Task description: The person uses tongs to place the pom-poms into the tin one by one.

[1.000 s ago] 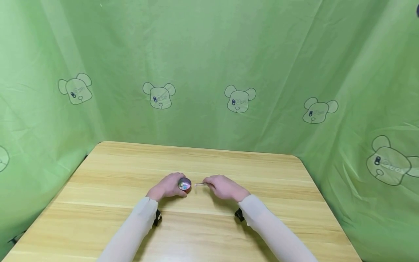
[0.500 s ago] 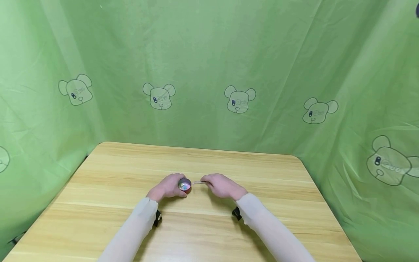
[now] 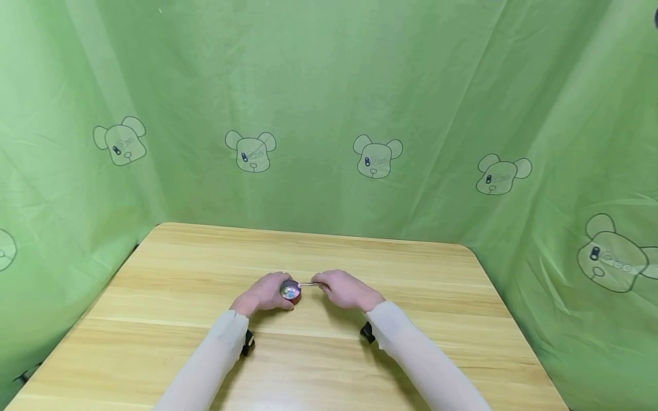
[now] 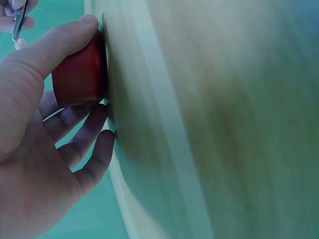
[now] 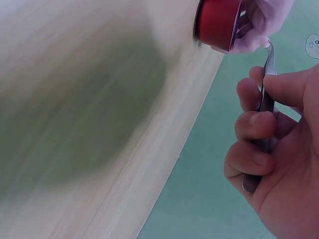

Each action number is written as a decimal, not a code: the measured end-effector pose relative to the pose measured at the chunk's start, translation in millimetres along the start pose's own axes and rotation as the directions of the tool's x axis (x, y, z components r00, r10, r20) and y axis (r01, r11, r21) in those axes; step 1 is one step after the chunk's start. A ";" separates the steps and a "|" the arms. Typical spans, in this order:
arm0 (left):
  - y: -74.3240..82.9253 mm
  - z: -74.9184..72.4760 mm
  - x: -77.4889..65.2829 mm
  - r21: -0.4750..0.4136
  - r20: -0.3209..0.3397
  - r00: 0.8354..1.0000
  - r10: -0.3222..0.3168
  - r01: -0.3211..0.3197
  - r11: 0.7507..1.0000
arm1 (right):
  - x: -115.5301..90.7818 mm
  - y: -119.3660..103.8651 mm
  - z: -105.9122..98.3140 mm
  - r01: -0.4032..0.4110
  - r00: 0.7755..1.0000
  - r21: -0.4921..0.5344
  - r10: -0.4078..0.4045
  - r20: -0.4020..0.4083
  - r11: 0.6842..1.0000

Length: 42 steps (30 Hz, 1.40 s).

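Note:
A small round red tin (image 3: pixel 291 292) with colourful small pieces inside stands on the wooden table. My left hand (image 3: pixel 263 291) grips it from the left, thumb (image 4: pixel 67 42) on the near side and fingers behind. Only its red outer wall (image 5: pixel 217 25) shows in the right wrist view. My right hand (image 3: pixel 346 290) holds curved metal tweezers (image 5: pixel 267 99), thumb and fingers wrapped along them. Their bent tip carries a small pale piece (image 5: pixel 265 42) and points left, over the tin's right rim in the head view. What the pale piece is, I cannot tell.
The light wooden table (image 3: pixel 205 257) spreads out around both hands. A green curtain (image 3: pixel 319 85) with printed bear heads surrounds its back and sides. Dark wrist cameras (image 3: pixel 367 332) sit under both sleeves.
My right hand has moved left with the tweezers, bringing their tip from beside the tin to over its rim. The left hand and the tin have stayed in place.

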<state>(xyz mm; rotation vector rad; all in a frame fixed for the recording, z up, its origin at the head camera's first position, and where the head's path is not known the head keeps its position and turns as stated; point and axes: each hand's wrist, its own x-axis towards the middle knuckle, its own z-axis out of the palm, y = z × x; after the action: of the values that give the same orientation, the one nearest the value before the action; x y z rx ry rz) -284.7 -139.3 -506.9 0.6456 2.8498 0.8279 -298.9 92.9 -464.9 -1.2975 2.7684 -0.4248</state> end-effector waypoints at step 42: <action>0.0 -0.9 -0.9 0.018 0.010 1.000 -0.007 0.007 1.000 | 13.8 -12.6 2.5 0.004 0.999 0.053 -0.006 0.038 0.999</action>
<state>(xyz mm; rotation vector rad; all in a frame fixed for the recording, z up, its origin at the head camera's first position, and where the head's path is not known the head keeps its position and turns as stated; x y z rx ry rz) -284.0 -140.1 -506.1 0.6398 2.8525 0.7961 -298.0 74.2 -463.0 -1.2874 2.7049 -0.4651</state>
